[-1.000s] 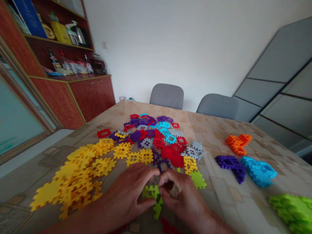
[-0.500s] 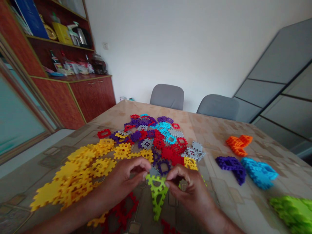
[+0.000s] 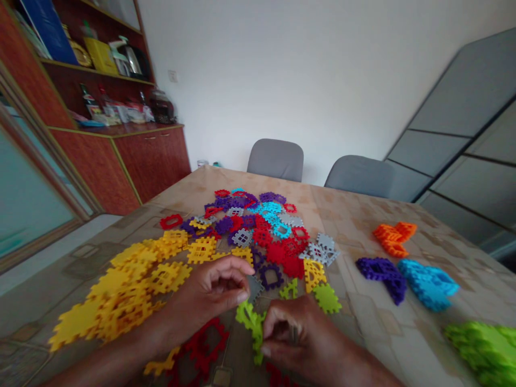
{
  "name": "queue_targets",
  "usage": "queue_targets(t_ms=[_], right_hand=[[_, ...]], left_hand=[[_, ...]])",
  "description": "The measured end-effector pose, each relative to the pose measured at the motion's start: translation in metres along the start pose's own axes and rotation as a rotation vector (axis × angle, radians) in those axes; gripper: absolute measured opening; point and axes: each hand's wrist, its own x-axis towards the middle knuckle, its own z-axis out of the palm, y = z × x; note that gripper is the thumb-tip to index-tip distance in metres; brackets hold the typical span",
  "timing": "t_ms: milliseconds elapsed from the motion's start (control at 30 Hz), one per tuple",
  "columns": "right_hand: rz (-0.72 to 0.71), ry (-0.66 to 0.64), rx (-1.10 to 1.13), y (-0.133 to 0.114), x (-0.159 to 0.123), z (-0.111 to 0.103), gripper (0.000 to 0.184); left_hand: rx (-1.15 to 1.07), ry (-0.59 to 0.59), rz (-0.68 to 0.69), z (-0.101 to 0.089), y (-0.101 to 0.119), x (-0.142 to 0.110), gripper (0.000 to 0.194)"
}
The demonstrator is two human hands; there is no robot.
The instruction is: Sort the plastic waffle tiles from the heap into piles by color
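Observation:
My right hand (image 3: 300, 330) pinches the lower right edge of a lime green triangular interlocking piece (image 3: 253, 325) with toothed edges; part of the piece is behind the fingers. Just above the piece's upper left corner is my left hand (image 3: 220, 285), its thumb and curled index finger apart with nothing seen between them. A grey toothed piece (image 3: 255, 287) lies beyond its fingertips. Past my right hand lie a small green piece (image 3: 289, 289), a green square piece (image 3: 327, 298) and a yellow triangular piece (image 3: 313, 274).
Yellow pieces (image 3: 116, 293) are heaped at the left. Red (image 3: 278, 252), purple and light blue pieces spread across the middle. Sorted stacks stand at the right: orange (image 3: 395, 239), purple (image 3: 382, 277), light blue (image 3: 428, 285), green (image 3: 484, 349). Red frames (image 3: 205, 349) lie near my left forearm.
My left fingers have parted from the green triangular piece's top corner. My right hand has moved down along its right edge, and the piece has turned and tilted.

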Motion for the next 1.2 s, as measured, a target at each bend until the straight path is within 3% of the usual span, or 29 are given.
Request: queue_targets(t_ms=[200,333,400,533,700,800,867,967,1067,1200], right_hand=[[-0.044,0.136,-0.051,-0.004,0.002,0.01,0.02],[0.022,0.161,0.033,-0.003,0.004,0.016,0.021],[0.05,0.165,0.067,-0.001,0.004,0.015,0.018],[0.229,0.114,0.238,0.006,0.003,0.012,0.014],[0.336,0.068,0.422,0.013,0.003,0.021,0.033],[0.362,0.065,0.428,0.015,0.001,0.023,0.034],[0.374,0.011,0.318,0.016,-0.001,0.019,0.025],[0.305,-0.025,-0.084,0.016,-0.004,0.006,0.019],[0.175,-0.066,-0.381,0.012,-0.004,-0.01,0.023],[-0.069,-0.207,-0.559,0.0,-0.001,-0.024,0.036]], left_hand=[[-0.008,-0.053,-0.101,0.011,-0.002,-0.005,0.045],[-0.003,-0.053,-0.094,0.015,0.001,-0.007,0.044],[0.03,0.002,-0.036,0.01,0.004,-0.006,0.039],[0.194,0.128,0.08,-0.004,0.009,-0.002,0.023],[0.44,0.017,0.05,0.0,0.004,-0.007,0.025],[0.575,0.005,0.073,0.005,-0.003,-0.01,0.031],[0.63,0.043,0.102,0.003,-0.007,-0.01,0.033],[0.687,0.068,0.129,-0.004,-0.008,-0.006,0.032],[0.733,0.026,0.174,-0.013,-0.008,-0.002,0.028],[0.806,0.044,0.207,-0.032,-0.01,0.005,0.028]])
